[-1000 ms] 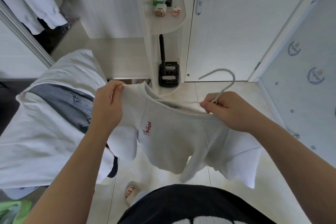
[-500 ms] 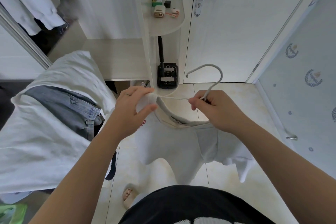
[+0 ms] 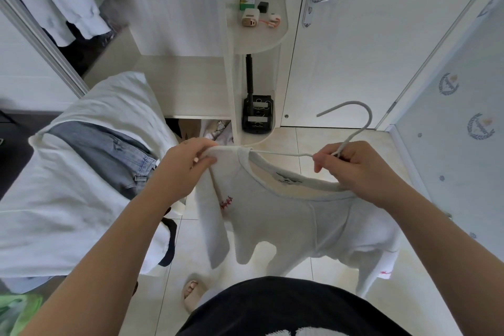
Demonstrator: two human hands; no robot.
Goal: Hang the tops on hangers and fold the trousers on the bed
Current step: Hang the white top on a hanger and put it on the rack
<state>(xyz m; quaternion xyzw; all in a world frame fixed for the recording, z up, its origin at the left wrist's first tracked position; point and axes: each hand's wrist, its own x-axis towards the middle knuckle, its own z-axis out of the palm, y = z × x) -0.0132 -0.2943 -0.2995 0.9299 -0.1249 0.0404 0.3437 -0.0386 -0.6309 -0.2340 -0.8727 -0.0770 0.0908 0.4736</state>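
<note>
The pale grey, soft knit top with red stitching [image 3: 272, 213] hangs limp between both hands above the tiled floor [image 3: 300, 136]. It looks light and floppy, best held at the shoulder seam. The left hand [image 3: 188, 163] pinches that shoulder. The right hand [image 3: 351, 163] grips the thin grey wire hanger [image 3: 370, 117] at its neck.

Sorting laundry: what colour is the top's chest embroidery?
Red embroidery on a pale grey top, head view.

The person is wearing a black fabric top [image 3: 286, 305] that is showing part of a white printed design at its lower edge. Both forearms are showing bare up to the left hand [image 3: 185, 169] and right hand [image 3: 351, 169]. One foot is wearing a pale beige open-toed slide sandal [image 3: 195, 301].
</note>
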